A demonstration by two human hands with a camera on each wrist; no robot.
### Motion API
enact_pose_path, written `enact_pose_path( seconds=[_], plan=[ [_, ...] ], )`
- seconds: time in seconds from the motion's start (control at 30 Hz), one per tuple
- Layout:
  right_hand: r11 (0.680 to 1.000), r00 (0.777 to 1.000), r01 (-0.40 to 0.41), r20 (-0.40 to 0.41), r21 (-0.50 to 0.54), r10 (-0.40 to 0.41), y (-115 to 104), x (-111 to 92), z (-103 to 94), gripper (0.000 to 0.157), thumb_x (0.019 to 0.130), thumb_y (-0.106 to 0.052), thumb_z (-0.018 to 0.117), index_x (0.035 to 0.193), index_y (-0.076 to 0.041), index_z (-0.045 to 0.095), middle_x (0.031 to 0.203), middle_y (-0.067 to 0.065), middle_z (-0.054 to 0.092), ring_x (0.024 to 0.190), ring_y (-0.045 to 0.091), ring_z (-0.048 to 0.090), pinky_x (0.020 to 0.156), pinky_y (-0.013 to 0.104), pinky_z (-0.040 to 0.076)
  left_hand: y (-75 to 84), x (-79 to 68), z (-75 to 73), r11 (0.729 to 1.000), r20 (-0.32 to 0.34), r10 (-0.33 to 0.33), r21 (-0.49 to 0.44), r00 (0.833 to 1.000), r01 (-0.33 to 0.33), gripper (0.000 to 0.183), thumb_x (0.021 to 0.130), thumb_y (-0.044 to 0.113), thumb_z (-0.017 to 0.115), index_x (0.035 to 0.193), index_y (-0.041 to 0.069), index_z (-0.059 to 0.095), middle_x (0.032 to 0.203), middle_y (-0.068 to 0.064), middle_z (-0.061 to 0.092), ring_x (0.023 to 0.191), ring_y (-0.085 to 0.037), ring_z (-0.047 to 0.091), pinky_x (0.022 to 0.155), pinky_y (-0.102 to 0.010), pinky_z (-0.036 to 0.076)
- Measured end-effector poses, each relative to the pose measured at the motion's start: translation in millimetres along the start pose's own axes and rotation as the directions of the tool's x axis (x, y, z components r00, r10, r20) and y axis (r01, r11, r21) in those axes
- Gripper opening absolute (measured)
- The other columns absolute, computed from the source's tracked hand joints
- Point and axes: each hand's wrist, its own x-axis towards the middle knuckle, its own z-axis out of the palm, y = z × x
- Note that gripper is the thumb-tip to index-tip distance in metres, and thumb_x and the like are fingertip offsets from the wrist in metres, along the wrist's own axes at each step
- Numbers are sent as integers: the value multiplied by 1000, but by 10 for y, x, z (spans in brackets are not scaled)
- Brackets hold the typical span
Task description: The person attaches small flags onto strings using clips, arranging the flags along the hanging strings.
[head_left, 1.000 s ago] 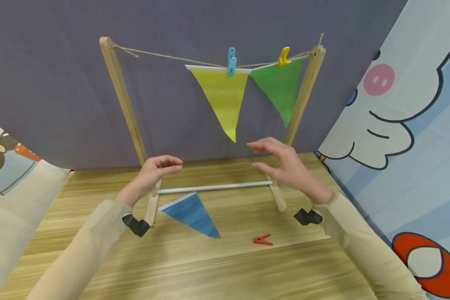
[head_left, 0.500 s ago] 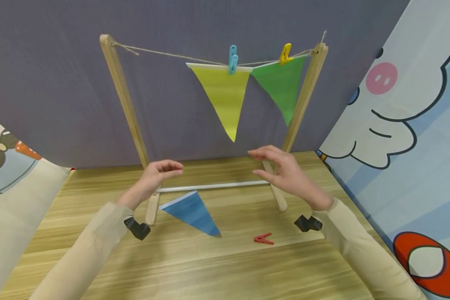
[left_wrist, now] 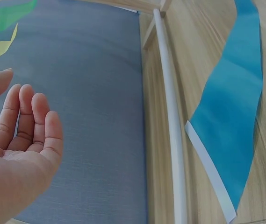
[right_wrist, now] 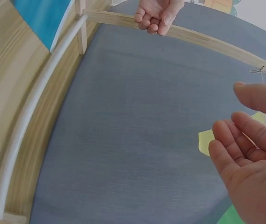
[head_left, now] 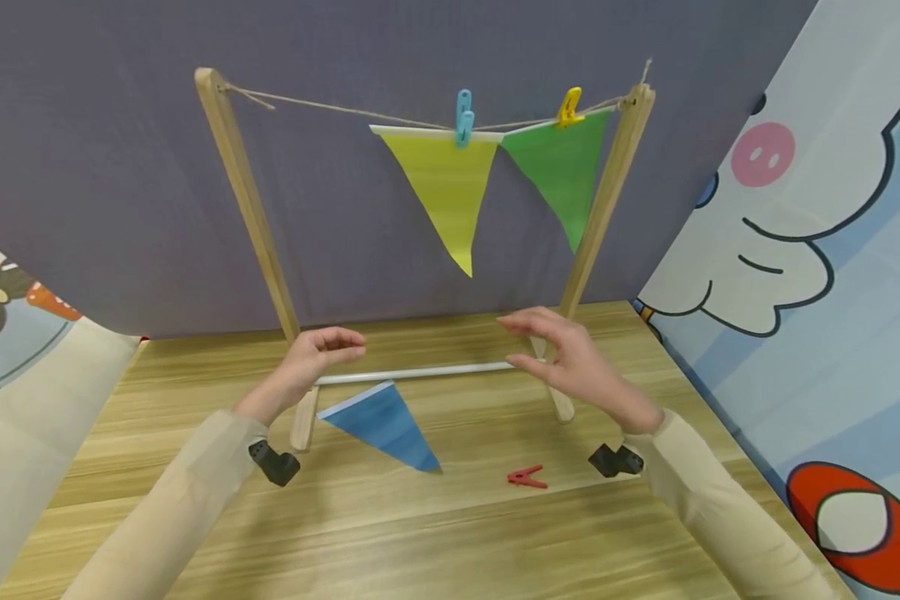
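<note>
Head view: left hand point(head_left: 307, 360) and right hand point(head_left: 567, 354) are empty, thumbs apart from fingers; blue peg point(head_left: 463, 125) and yellow peg point(head_left: 569, 108) clip yellow pennant point(head_left: 450, 182) and green pennant point(head_left: 567, 167) to the string point(head_left: 337, 107) so they hang, while the unpegged blue pennant point(head_left: 386, 427) lies on the table point(head_left: 390, 546) near the red peg point(head_left: 525, 477)

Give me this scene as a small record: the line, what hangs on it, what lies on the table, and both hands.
Line: string between two wooden posts
Hanging, left: yellow flag, light blue clothespin
Hanging, right: green flag, yellow clothespin
On the table: blue flag; red clothespin to its right
Left hand: holding nothing, fingers loosely curled
Right hand: holding nothing, thumb and fingers apart
</note>
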Motion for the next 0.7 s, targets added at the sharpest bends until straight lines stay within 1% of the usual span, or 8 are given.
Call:
enact_pose_path(
  seconds=[0.13,0.3,0.43,0.53,0.63,0.7],
  plan=[
    [1000,1000,-10,8,2,10,28,-48,25,46,74,4,75,117,2,60,114,13,62,100,25,61,86,39,50,-12,-11,-3,1000,2,4,-8,1000,-4,11,87,13,68,98,14,67,92,10,66,90,-13,61,82,-25,48],
    [1000,1000,6,5,-1,-6,58,-108,57,46,74,5,74,117,3,59,114,15,61,99,27,61,87,37,50,-33,-21,-13,1000,-6,2,2,1000,-2,11,87,13,68,98,14,67,94,9,66,89,-9,61,82,-25,48],
    [1000,1000,15,3,1,-15,77,-149,84,45,74,5,74,117,4,59,114,16,61,99,29,61,87,35,50,-64,-32,-27,1000,-14,-11,13,1000,11,13,87,14,68,99,12,66,96,10,65,90,-7,60,89,-35,46],
    [1000,1000,3,2,7,-3,97,-177,98,44,74,5,74,116,3,60,113,15,61,99,29,60,88,35,49,-92,-37,-35,1000,-16,-17,13,1000,18,13,86,15,68,99,12,66,96,11,65,91,-7,60,93,-42,44],
    [1000,1000,-10,3,12,9,113,-208,113,45,73,7,74,116,3,60,112,14,62,99,29,61,87,36,50,-117,-37,-41,1000,-16,-19,7,1000,19,12,86,15,68,98,14,67,96,12,65,91,-8,60,92,-43,44],
    [1000,1000,-14,5,20,13,124,-229,127,45,73,8,74,116,4,60,111,14,62,98,28,61,87,37,50,-133,-35,-39,1000,-18,-18,2,1000,18,11,86,14,68,97,15,67,97,10,64,92,-8,59,90,-38,46]
  ],
)
